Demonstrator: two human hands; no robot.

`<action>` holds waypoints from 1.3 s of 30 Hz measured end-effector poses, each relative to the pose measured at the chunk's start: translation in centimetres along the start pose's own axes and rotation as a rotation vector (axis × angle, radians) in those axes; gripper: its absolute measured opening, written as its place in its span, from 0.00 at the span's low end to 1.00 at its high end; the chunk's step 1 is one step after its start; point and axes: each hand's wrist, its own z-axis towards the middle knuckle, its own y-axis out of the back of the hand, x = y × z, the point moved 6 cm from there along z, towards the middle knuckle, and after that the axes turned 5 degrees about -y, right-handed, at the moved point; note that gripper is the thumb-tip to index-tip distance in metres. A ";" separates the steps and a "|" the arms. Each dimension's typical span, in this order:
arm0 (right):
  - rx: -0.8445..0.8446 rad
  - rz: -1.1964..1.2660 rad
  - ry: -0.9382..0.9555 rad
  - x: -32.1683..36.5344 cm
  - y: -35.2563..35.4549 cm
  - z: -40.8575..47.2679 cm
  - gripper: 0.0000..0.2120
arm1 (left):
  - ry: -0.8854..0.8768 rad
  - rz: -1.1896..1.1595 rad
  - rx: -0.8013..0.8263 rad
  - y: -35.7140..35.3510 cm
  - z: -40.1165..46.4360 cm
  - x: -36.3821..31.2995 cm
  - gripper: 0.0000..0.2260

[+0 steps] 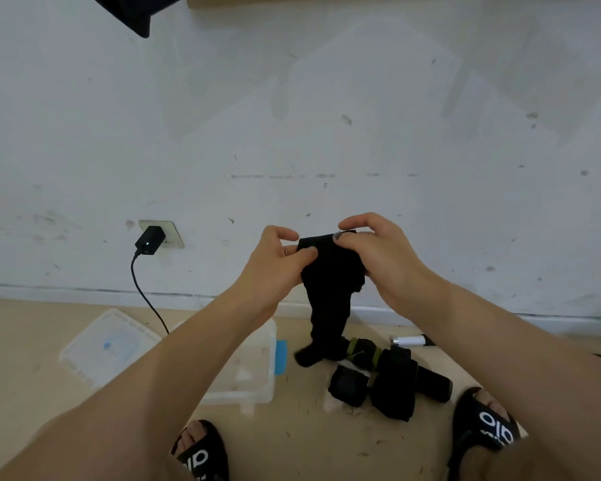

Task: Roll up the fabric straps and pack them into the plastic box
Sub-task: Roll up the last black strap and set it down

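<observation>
A black fabric strap [328,289] hangs in front of the wall, its lower end reaching the floor. My left hand [275,258] pinches its upper left corner with thumb and fingers. My right hand [379,255] grips the upper right part, fingers curled over the top edge. Several rolled black straps [389,380] lie on the floor below, one with a green band. The clear plastic box [247,376] stands on the floor at lower left, partly hidden by my left forearm. I cannot see anything inside it.
The box's clear lid [108,345] lies on the floor left of it. A black charger [150,240] sits in a wall socket, its cable trailing to the floor. A white cylinder [410,340] lies by the wall. My feet in black slides [484,428] flank the pile.
</observation>
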 end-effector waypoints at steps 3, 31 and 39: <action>0.042 -0.099 0.055 0.6 0.4 0.0 0.11 | -0.054 0.062 0.042 0.1 0.5 -0.3 0.10; 0.188 -0.280 0.157 1.3 0.7 0.7 0.11 | -0.280 0.342 0.107 0.6 0.4 -2.8 0.17; 0.229 -0.078 0.169 1.3 0.0 0.4 0.08 | -0.308 0.402 0.126 0.4 0.1 -2.6 0.17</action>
